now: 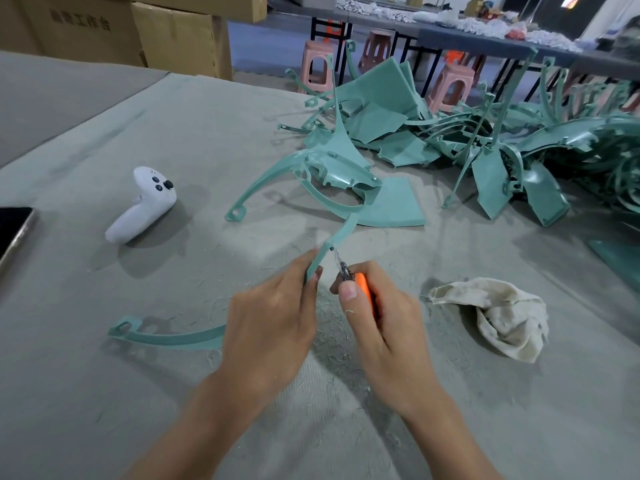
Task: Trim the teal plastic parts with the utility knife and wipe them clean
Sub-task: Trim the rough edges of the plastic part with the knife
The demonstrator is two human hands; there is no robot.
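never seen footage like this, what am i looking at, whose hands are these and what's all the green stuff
There is no machine here. This is one picture from a camera worn on a person's head, looking down at their own hands over a table covered in grey cloth. The left hand grips a thin arm of a teal plastic part. The right hand holds an orange utility knife, its blade at that arm's edge. On the cloth lie a crumpled rag at the right, a white handheld controller at the left, and a pile of teal parts farther back.
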